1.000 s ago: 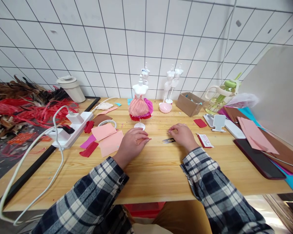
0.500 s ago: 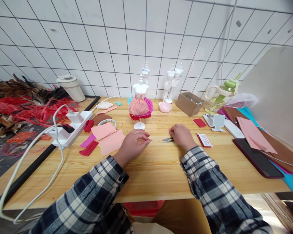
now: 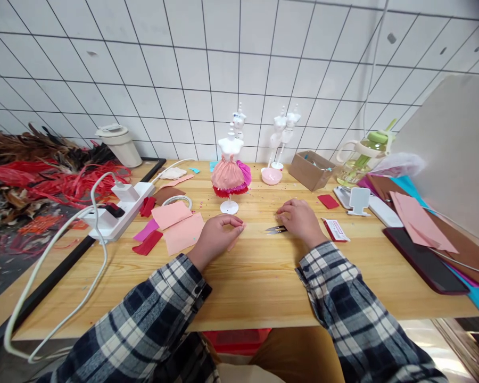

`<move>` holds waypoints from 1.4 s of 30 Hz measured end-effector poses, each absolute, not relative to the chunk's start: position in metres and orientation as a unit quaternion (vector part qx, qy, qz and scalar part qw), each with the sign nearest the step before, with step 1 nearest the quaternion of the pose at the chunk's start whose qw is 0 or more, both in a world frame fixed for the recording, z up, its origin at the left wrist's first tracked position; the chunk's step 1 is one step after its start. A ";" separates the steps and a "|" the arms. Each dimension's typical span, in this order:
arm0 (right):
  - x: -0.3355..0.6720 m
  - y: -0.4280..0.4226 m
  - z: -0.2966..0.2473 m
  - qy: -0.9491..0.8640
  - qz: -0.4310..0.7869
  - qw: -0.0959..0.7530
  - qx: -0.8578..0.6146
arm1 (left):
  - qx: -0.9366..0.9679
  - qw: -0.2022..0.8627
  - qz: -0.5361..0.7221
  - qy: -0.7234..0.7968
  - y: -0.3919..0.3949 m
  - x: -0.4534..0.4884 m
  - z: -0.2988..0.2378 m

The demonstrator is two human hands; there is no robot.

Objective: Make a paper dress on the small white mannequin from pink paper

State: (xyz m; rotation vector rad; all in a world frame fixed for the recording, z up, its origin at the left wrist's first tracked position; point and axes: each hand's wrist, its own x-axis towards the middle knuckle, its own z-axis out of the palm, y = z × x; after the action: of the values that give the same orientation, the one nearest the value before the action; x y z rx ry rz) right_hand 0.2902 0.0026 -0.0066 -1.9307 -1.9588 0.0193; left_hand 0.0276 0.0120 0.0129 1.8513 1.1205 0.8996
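My left hand [image 3: 216, 237] rests on the wooden table [image 3: 263, 276] with its fingers curled, pinching a small pink paper piece [image 3: 235, 242] at the fingertips. My right hand [image 3: 302, 220] lies closed over the handle end of small thread snips [image 3: 275, 230], whose blades point left toward my left hand. Just behind my hands stands a small white mannequin in a pink and red layered dress [image 3: 228, 174]. Two pink paper sheets [image 3: 178, 223] lie left of my left hand.
A white power strip [image 3: 115, 210] with cables, red and magenta scraps [image 3: 147, 242] and a tape roll [image 3: 176, 201] lie left. Bare mannequins [image 3: 283, 127], a pink bowl [image 3: 270, 175], a cardboard box [image 3: 312, 169], a bottle [image 3: 363, 154], a phone stand [image 3: 359, 201] and a dark tablet [image 3: 425, 260] sit right.
My left hand has drawn slightly toward me with the pink piece showing more under its fingers. My right hand stays on the snips.
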 end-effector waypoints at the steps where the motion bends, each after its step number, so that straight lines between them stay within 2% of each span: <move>1: 0.290 0.002 -0.007 -0.696 0.009 0.175 -0.696 | 0.734 0.384 0.350 0.438 0.012 0.028 0.013; 6: 0.288 0.003 -0.006 -0.690 0.014 0.135 -0.711 | 0.720 0.407 0.339 0.449 0.011 0.028 0.010; 8: 0.288 0.003 -0.005 -0.692 0.018 0.162 -0.703 | 0.699 0.429 0.341 0.459 0.011 0.028 0.008; 10: 0.285 0.003 -0.003 -0.686 0.038 0.228 -0.690 | 0.678 0.454 0.342 0.466 0.011 0.028 0.009; 12: 0.276 0.001 -0.002 -0.665 0.114 0.315 -0.668 | 0.657 0.479 0.343 0.471 0.011 0.029 0.011; 14: 0.260 -0.003 -0.001 -0.629 0.249 0.384 -0.628 | 0.637 0.501 0.348 0.472 0.011 0.029 0.013; 16: 0.240 -0.008 -0.002 -0.594 0.378 0.418 -0.575 | 0.624 0.513 0.353 0.472 0.012 0.029 0.014; 19: 0.211 -0.014 -0.004 -0.561 0.444 0.447 -0.536 | 0.621 0.514 0.347 0.479 0.012 0.031 0.014; 25: 0.194 -0.017 -0.010 -0.518 0.440 0.481 -0.553 | 0.623 0.500 0.345 0.492 0.009 0.035 0.014; 42: 0.194 -0.018 -0.007 -0.545 0.367 0.466 -0.593 | 0.684 0.426 0.358 0.472 0.007 0.035 0.013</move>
State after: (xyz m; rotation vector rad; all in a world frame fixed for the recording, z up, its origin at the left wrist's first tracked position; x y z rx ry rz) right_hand 0.1940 -0.0184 -0.0072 -1.4545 -1.3367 0.9021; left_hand 0.0352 0.0069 0.0128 1.7094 1.1802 0.8959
